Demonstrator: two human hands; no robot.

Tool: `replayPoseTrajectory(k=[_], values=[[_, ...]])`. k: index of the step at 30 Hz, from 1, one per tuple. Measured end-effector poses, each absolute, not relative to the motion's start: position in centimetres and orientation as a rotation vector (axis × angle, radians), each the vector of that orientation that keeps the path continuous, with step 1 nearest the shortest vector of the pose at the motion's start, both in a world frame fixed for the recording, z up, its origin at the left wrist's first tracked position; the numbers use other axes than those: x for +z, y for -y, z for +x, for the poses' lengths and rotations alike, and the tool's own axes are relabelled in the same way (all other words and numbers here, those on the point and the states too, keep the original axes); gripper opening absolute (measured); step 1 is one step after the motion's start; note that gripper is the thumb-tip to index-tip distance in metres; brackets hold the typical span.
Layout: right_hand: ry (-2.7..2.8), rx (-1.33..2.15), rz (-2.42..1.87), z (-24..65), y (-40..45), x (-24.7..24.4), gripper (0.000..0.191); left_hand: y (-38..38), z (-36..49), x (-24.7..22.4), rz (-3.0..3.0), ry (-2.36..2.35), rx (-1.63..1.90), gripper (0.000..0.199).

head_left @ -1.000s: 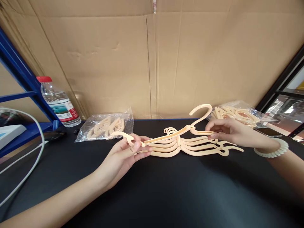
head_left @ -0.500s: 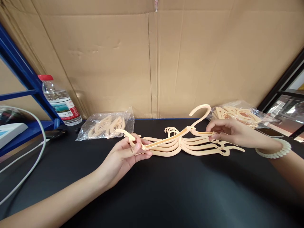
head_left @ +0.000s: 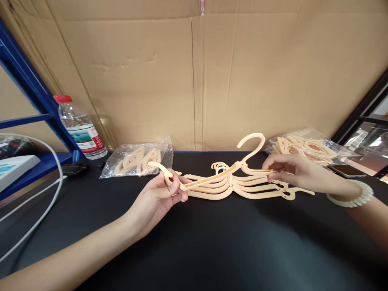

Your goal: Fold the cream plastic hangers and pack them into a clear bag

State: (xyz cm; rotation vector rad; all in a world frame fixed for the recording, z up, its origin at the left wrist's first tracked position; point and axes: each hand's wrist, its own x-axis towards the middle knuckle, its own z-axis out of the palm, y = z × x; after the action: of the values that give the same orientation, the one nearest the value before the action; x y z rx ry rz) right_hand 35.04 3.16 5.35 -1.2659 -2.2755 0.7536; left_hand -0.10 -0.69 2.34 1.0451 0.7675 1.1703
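Note:
A cream plastic clothes hanger (head_left: 212, 178) is held up between both hands, its hook pointing up and its hollow side facing me. My left hand (head_left: 162, 190) pinches its left end, where a curved tip sticks out past the fingers. Thumb and fingers of my right hand (head_left: 285, 171) close on the right arm of the same hanger, covering that end. Behind and just below it, several matching hangers (head_left: 212, 195) lie in a fanned row on the black table (head_left: 212, 242).
Clear plastic bags with folded cream hanger parts lie at back left (head_left: 136, 159) and back right (head_left: 306, 147). A phone (head_left: 347, 170) rests by the right bag. At left stand a water bottle (head_left: 85, 135) and a white cable (head_left: 57, 173). Cardboard (head_left: 145, 81) rises behind.
The held hanger has tilted slightly, its hook shifting a little to the left. The fingers of my left hand have drawn in a little at its end. The view has turned slightly.

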Motion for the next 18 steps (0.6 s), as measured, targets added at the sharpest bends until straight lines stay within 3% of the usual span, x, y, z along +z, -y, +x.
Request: replayPoseTrajectory(k=[18], values=[[2.235,0.642,-1.158,34.36,-2.75,5.19,0.021,0.86,0.15,2.56,1.077,-0.849,1.265,0.02]])
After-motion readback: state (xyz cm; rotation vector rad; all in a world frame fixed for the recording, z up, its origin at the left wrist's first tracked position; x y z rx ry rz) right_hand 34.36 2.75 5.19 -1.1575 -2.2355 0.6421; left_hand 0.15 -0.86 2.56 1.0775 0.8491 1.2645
